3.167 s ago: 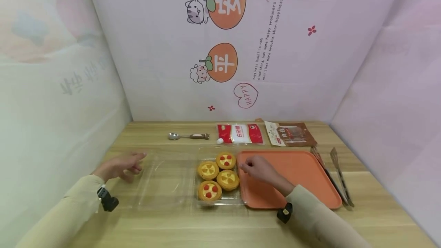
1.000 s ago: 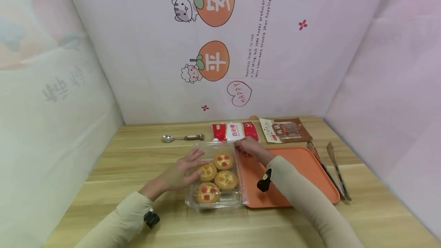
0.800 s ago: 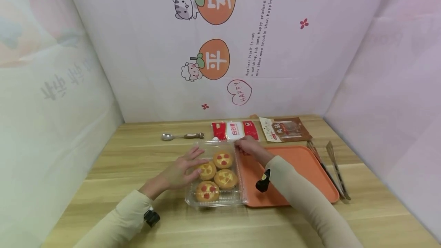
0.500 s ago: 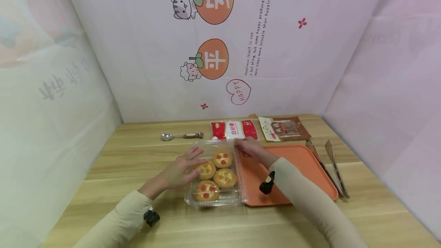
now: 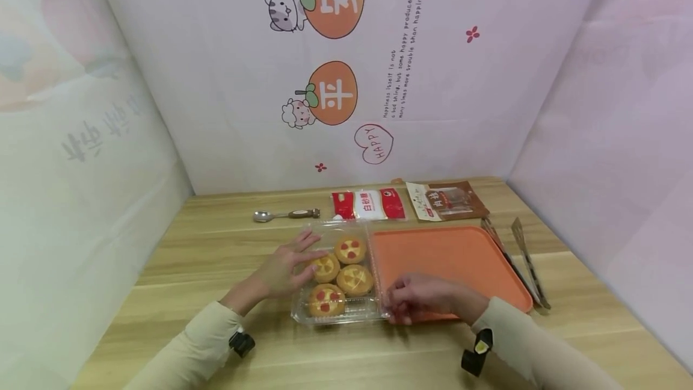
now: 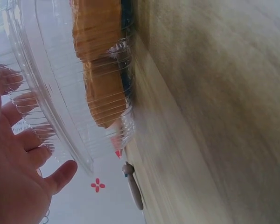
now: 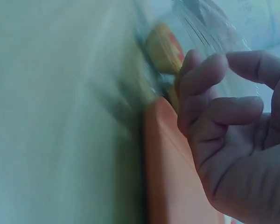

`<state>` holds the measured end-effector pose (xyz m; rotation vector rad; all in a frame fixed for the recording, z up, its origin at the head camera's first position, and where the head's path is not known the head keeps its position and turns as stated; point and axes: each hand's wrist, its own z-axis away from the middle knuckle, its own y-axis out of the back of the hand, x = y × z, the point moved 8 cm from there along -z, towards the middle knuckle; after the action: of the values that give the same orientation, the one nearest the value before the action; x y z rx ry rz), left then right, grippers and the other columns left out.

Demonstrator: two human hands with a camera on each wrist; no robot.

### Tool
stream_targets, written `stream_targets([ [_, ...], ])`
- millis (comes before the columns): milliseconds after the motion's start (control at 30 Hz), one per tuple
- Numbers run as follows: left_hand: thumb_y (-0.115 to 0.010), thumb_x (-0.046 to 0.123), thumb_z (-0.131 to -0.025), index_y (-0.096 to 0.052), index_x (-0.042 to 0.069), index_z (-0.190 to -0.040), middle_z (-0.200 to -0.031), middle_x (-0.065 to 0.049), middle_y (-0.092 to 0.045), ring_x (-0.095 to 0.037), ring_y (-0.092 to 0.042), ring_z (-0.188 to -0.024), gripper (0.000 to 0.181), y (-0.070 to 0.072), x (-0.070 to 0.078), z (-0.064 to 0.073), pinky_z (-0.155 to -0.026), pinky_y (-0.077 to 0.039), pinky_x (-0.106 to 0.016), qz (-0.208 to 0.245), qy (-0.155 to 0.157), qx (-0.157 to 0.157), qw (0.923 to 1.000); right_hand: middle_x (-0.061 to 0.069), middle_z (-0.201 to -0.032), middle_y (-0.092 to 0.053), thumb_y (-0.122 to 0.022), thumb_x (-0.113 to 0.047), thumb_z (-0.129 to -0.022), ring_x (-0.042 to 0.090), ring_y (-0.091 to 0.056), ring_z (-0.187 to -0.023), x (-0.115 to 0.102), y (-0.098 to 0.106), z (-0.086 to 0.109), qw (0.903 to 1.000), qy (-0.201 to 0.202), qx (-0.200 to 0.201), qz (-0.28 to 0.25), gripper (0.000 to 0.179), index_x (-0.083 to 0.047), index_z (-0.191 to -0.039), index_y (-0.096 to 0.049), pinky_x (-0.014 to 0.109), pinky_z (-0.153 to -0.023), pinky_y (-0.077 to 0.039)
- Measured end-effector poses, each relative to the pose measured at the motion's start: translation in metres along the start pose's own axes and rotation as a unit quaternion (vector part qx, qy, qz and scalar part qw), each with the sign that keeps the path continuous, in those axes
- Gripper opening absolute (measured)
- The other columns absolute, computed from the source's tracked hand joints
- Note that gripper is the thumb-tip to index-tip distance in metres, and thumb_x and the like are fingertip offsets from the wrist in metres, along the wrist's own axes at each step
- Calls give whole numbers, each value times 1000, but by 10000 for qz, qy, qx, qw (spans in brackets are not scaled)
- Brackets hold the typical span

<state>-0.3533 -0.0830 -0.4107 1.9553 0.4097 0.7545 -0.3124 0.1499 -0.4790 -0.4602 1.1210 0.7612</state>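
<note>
A clear plastic clamshell box [image 5: 352, 318] holds several fruit-topped tarts [image 5: 354, 280], with its lid down over them. My left hand [image 5: 281, 271] rests on the left part of the lid, fingers spread and fairly straight. From the left wrist view, that hand [image 6: 23, 158] lies over the lid's ribbed edge, above the tarts' brown sides [image 6: 105, 91]. At the box's near right corner, my right hand [image 5: 417, 297] has its fingers curled, thumb and forefinger pinching the rim. The right wrist view has this hand [image 7: 233, 121] bent beside the clear lid [image 7: 210, 23].
An orange tray [image 5: 438, 251] lies right against the box, under my right hand. Metal tongs [image 5: 527, 263] lie along its right side. Behind are a spoon [image 5: 287, 214], a red-and-white sugar packet [image 5: 368, 204] and a brown food packet [image 5: 449, 200]. Walls close in the back and sides.
The lid, flat open at the left earlier, now covers the tarts. My right hand has moved from the box's far right corner to its near right corner. The left hand has stayed on the lid.
</note>
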Motion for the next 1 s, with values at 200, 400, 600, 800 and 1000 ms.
stream_targets([
  [200,-63,16,-97,-70,10,-134,-159,-22,-48,-49,-33,-154,38,0,-1,0,-119,-33,-67,39,-6,50,10000,-10,-70,-71,-63,-17,-95,-2,-51,-51,6,-15,0,9995,133,-294,-53,18,-12,-81,-72,14,-43,-30],
  [400,-62,16,-97,-69,9,-133,-158,-23,-49,-49,-34,-153,38,-1,1,0,-119,-34,-67,37,-86,123,9999,-14,-65,-68,-62,-14,-94,-3,-45,-48,8,-17,-1,9995,238,-185,-97,21,-17,-75,-72,14,-44,-28],
  [600,-62,12,-96,-71,6,-131,-155,-25,-51,-52,-36,-150,36,0,2,0,-115,-36,-69,36,-187,231,9996,-14,-64,-68,-62,-13,-94,-4,-43,-48,8,-20,1,9990,348,-187,-191,23,-18,-74,-71,14,-44,-27],
  [800,-61,15,-98,-70,9,-133,-159,-22,-48,-50,-33,-153,37,-1,1,-1,-112,-37,-74,63,-35,138,9999,-11,-71,-72,-62,-17,-98,-3,-49,-50,9,-17,4,9989,342,-272,-162,20,-13,-81,-73,13,-45,-29],
  [1000,-60,19,-100,-68,13,-136,-162,-18,-46,-46,-30,-156,37,-4,-2,0,-112,-36,-76,-111,100,17,9999,-1,-83,-71,-59,-23,-101,5,-55,-63,-5,15,20,9939,418,559,855,28,3,-100,-71,18,-52,-39],
])
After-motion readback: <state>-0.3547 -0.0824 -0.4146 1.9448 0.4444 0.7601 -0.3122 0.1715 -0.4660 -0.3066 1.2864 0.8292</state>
